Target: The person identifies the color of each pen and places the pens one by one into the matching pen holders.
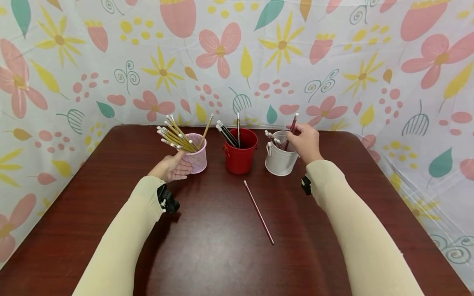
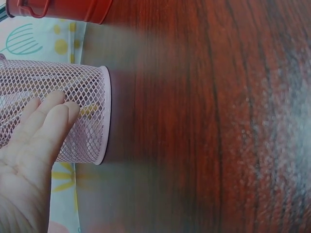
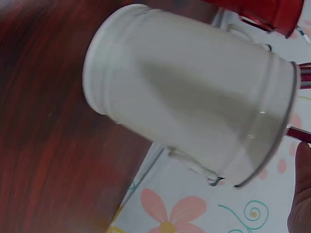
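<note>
At the left, a pink mesh cup [image 1: 198, 158] holds several yellow pencils [image 1: 174, 133] with white erasers. My left hand [image 1: 172, 167] rests against its side, fingers extended along the mesh [image 2: 85, 141] in the left wrist view. On the right stands a white metal bucket [image 1: 278, 161] with several dark red pencils [image 1: 272, 139] in it. Between thumb and fingers, my right hand [image 1: 305, 142] pinches a dark red pencil [image 1: 295, 120], eraser end up, its lower part inside the bucket. The right wrist view shows the bucket wall [image 3: 184, 92] and part of the hand [image 3: 302, 189].
Between the two containers stands a red bucket [image 1: 240, 160] with several black pencils [image 1: 227, 135]. A single dark red pencil [image 1: 259, 213] lies on the brown table [image 1: 211, 246] in front of them. Behind the table hangs a flower-patterned cloth [image 1: 237, 53].
</note>
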Demonstrator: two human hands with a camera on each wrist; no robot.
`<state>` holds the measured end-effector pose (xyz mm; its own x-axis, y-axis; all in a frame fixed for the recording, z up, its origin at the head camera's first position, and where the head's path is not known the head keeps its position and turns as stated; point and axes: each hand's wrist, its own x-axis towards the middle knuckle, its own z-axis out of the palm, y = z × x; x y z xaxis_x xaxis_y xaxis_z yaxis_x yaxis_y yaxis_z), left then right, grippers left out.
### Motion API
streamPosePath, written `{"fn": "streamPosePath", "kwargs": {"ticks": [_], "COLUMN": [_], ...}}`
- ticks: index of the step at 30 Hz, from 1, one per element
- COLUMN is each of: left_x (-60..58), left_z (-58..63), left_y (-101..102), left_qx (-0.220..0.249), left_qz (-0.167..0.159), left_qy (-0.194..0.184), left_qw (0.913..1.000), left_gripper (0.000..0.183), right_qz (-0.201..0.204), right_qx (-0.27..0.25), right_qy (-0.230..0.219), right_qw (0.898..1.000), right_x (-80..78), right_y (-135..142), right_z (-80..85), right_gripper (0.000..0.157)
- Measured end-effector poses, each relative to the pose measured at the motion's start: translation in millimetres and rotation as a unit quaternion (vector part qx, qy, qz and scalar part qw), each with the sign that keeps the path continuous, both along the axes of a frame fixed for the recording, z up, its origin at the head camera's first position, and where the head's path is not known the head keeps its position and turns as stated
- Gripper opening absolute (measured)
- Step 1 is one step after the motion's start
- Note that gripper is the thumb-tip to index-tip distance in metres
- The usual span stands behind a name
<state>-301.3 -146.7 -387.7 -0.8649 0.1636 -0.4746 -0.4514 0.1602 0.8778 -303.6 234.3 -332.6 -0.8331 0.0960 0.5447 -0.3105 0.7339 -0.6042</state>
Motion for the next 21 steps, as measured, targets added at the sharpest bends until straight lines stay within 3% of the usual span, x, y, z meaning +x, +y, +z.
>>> {"fn": "streamPosePath", "kwargs": {"ticks": [5, 10, 12, 17, 19, 21], "left_x": [-0.4, -0.3, -0.5, -0.8, -0.5, -0.4], "left_z": [-0.3, 0.4, 0.5, -2.1, -2.9, -3.0], "left_y": [-0.3, 0.7, 0.9, 0.6, 0.7, 1.0], "left_qx": [-0.002, 0.0, 0.001, 0.002, 0.002, 0.001], "left_qz": [0.006, 0.009, 0.009, 0.008, 0.011, 0.016], "left_qy": [-0.002, -0.005, -0.004, -0.004, -0.005, -0.007], "left_qw": [1.0, 0.9999, 0.9999, 1.0, 0.9999, 0.9998], "left_gripper": [0.067, 0.067, 0.068, 0.066, 0.063, 0.06], "right_qz": [0.028, 0.056, 0.067, 0.08, 0.061, 0.029], "right_qx": [0.07, 0.164, 0.179, 0.164, 0.142, 0.099], "right_qy": [-0.008, -0.07, -0.1, -0.171, -0.172, -0.131], "right_qw": [0.997, 0.982, 0.976, 0.968, 0.973, 0.986], "right_x": [-0.8, -2.6, -3.7, -5.6, -3.0, 2.6], "right_y": [2.7, 3.3, 2.5, 2.2, 2.1, 0.2], "right_z": [-5.7, -6.3, -5.1, -2.4, -1.6, -2.3], "right_gripper": [0.017, 0.011, 0.011, 0.024, 0.028, 0.028]}}
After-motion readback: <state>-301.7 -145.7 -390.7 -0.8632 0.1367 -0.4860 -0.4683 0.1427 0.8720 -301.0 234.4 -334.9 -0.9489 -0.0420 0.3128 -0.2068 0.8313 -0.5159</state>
